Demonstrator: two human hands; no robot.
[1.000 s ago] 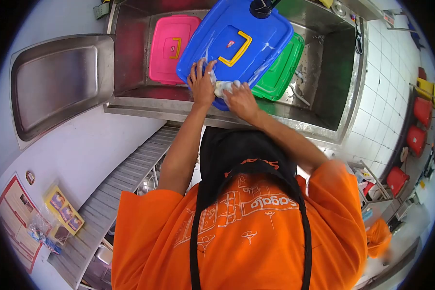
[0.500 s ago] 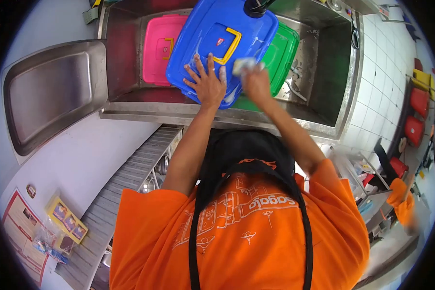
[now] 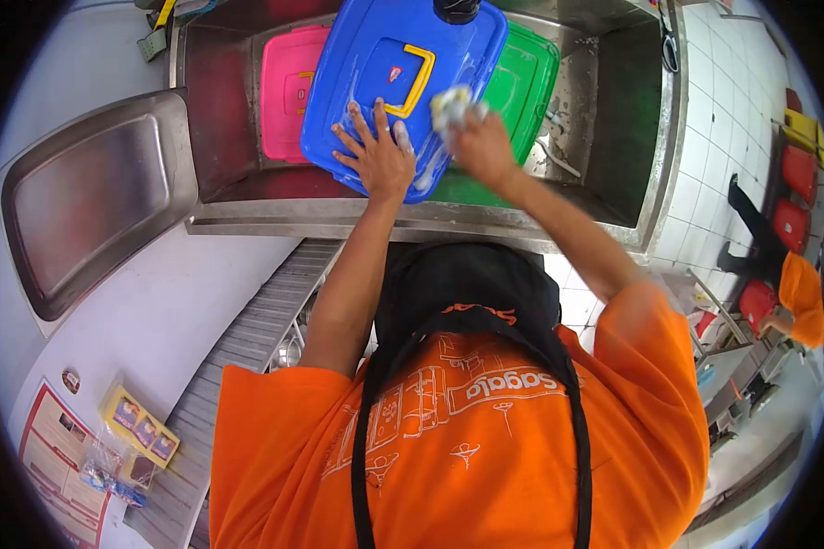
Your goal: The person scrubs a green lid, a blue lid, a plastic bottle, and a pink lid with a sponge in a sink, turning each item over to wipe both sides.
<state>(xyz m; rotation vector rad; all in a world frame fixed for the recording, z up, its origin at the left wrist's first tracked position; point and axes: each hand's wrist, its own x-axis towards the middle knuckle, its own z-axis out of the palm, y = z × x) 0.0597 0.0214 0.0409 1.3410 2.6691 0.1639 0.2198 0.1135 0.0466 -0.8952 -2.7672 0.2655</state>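
A large blue lid [image 3: 357,64] with a yellow handle [image 3: 420,80] lies across the sink, streaked with white suds. My left hand [image 3: 383,163] rests flat on its near part, fingers spread. Over the lid's right edge, my right hand [image 3: 482,146] grips a soapy, pale yellowish sponge [image 3: 450,107], somewhat blurred by motion. Partly covered by the blue lid, a pink lid [image 3: 282,110] shows to its left and a green lid [image 3: 526,91] to its right.
The steel sink [image 3: 627,137] surrounds the lids, its front rim [image 3: 275,212] close to my body. A black faucet [image 3: 456,9] hangs over the blue lid. Scissors [image 3: 670,50] hang at the right wall. A person in orange [image 3: 801,297] stands far right.
The sponge in my right hand has shifted slightly on the blue lid's right side. The whole view has slid a little left. The other person has moved.
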